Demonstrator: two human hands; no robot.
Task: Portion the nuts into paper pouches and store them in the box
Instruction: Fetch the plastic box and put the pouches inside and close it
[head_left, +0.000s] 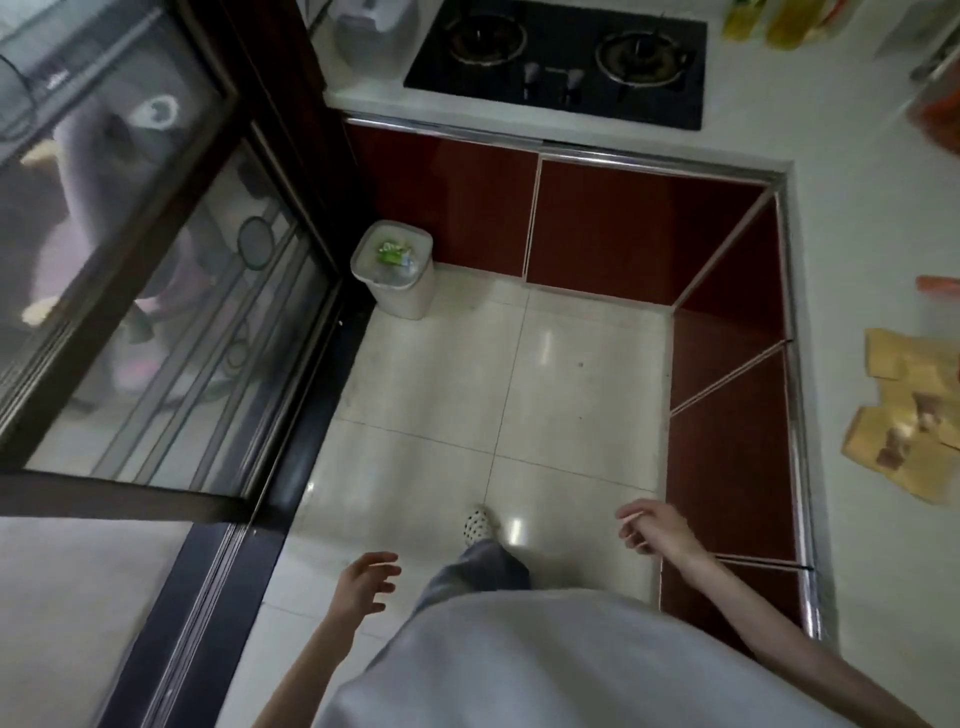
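1. Nearest: both hands, left and right, loose, apart, holding nothing above the floor.
2. Paper pouches on the tabletop's right edge.
3. Approach step; next, probably reaching for a pouch.

Dim; floor glare; edges warped, blurry

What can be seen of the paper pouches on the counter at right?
The paper pouches are flat, tan-yellow kraft-looking packets lying in a loose, overlapping pile on the white counter, at the frame's right edge, which cuts some off. A few show reddish-brown patches. Whether any hold nuts cannot be told. Neither hand touches them.
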